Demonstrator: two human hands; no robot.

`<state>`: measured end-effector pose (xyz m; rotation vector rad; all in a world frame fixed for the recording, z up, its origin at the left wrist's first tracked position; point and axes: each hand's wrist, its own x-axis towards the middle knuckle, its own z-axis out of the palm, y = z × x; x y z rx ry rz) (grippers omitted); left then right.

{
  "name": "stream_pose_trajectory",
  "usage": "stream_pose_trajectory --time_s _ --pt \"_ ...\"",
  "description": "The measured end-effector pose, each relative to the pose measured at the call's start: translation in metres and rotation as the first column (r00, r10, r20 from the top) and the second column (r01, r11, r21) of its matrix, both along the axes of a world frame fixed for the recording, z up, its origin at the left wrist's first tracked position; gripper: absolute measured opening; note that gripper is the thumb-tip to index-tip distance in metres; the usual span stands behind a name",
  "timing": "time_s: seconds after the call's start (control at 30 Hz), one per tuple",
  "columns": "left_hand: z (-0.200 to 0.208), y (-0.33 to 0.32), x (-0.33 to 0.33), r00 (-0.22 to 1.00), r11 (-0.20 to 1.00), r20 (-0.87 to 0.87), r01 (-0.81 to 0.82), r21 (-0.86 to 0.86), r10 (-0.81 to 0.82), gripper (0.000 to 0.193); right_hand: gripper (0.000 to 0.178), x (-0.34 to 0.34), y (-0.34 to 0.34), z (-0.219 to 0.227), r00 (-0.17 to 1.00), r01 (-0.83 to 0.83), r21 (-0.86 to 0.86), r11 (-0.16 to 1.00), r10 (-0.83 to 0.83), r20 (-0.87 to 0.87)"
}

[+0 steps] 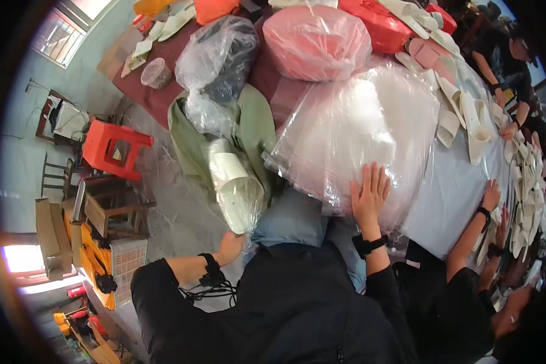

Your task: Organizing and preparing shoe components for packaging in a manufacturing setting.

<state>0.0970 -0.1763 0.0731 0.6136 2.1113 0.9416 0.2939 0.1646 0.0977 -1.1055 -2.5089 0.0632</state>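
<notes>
My left hand (231, 248) is closed on the gathered end of a clear plastic bag with cream slippers (227, 171) inside. The bag stretches away from my fist, in front of an olive-green cloth (256, 118) draped at the table's edge. My right hand (372, 189) lies flat, fingers stretched out, on a wide stack of clear plastic bags (346, 124). Nothing shows in its grasp.
A pink bundle (315, 42) in clear plastic and a dark bundle (218, 57) lie beyond the stack. Loose cream slippers (476, 124) cover the table's right side, where co-workers' hands (491, 197) are near. A red stool (114, 150) stands at left.
</notes>
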Motion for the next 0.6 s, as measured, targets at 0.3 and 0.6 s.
stream_pose_trajectory --time_s 0.3,0.6 --pt "0.018 0.093 -0.142 0.849 0.898 0.468 -0.379 0.221 0.244 0.01 0.057 0.001 0.0 -0.001 1.0 0.009 0.019 1.0 -0.01 0.017" --pt "-0.008 0.121 -0.243 0.703 0.81 0.514 -0.586 0.025 0.492 0.028 0.057 -0.004 0.001 0.002 0.999 0.009 0.03 1.0 -0.011 0.037"
